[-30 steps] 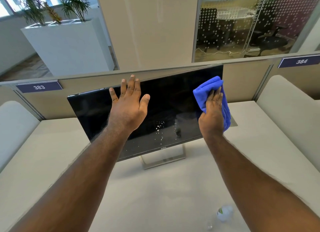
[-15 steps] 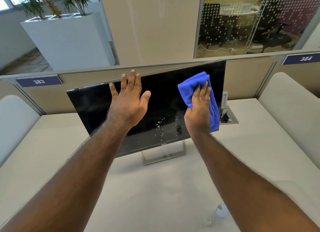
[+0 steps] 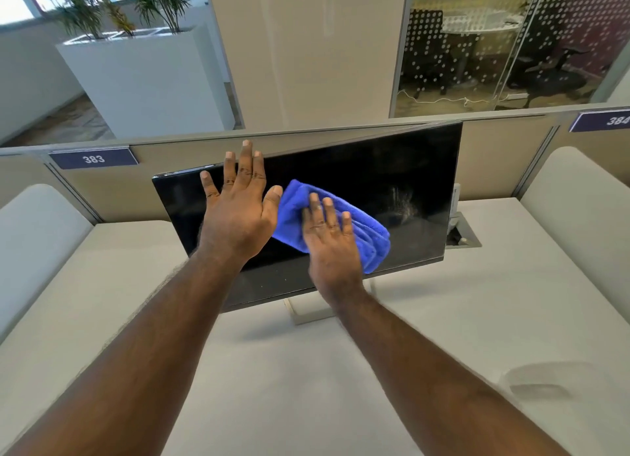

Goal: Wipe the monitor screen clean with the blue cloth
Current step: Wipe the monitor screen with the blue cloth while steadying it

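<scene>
Right hand is pressing the soft, limp cloth flat-fingered against the monitor; left hand, open beside it, is bracing the tippy, fragile panel.

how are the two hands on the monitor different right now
The left hand lies bare on the monitor screen, fingers spread and reaching its top edge; the right hand presses the blue cloth against the glass, fingers closer together. The left sits higher, the right nearer the bottom edge. Both are flat with straight fingers.
</scene>
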`<action>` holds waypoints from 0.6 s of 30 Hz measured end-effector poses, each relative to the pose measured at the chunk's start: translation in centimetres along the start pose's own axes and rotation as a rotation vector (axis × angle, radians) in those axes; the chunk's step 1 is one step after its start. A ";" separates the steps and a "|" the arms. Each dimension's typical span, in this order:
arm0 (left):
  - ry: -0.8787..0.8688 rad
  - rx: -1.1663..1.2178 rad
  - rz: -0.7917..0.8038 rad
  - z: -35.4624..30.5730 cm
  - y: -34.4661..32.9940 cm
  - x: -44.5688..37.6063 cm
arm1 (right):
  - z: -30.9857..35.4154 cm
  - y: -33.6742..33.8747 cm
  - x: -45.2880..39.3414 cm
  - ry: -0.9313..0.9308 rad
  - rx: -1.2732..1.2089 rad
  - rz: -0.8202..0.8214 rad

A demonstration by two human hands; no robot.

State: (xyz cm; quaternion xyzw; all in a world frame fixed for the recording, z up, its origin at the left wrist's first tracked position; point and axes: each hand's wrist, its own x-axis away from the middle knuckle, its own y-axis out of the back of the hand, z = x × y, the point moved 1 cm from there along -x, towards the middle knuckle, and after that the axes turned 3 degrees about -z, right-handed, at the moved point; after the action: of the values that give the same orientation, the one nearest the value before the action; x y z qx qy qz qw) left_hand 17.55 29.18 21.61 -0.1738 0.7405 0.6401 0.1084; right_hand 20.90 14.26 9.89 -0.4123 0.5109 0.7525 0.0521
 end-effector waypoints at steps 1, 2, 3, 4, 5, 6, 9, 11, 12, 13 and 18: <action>0.006 -0.002 -0.004 0.8 0.2 0.2 | -0.9 0.2 -0.1 -0.079 0.044 0.018; 0.014 -0.002 -0.004 1.6 0.4 0.5 | -2.1 0.6 -0.4 -0.189 0.062 0.031; 0.024 -0.003 -0.003 2.4 0.6 0.7 | -3.7 1.1 -0.9 -0.309 0.038 0.007; 0.034 -0.008 -0.002 3.3 0.8 1.0 | -5.4 1.5 -1.2 -0.419 0.016 -0.053; 0.040 -0.013 -0.001 4.0 0.9 1.2 | -7.0 2.2 -1.4 -0.535 -0.038 -0.103; 0.046 -0.016 -0.001 4.7 1.0 1.4 | -8.5 3.0 -1.5 -0.634 -0.121 -0.152; 0.065 -0.019 -0.007 6.5 1.4 2.1 | -11.0 4.2 -1.8 -0.652 -0.258 -0.209; 0.071 -0.023 -0.008 7.3 1.6 2.4 | -11.6 4.2 -1.0 -0.548 -0.274 -0.198; 0.072 -0.024 -0.008 7.6 1.6 2.5 | -11.7 4.0 -0.2 -0.546 -0.305 -0.179; 0.071 -0.024 -0.006 7.8 1.7 2.5 | -11.6 3.7 0.8 -0.579 -0.348 -0.165; 0.068 -0.023 0.003 8.1 1.7 2.6 | -10.6 1.0 5.8 -0.715 -0.325 -0.102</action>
State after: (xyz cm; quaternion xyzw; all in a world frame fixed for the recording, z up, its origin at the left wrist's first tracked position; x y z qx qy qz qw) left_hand 14.00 37.07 20.85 -0.1953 0.7367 0.6423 0.0803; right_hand 22.65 3.17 5.30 -0.1521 0.3135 0.9161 0.1982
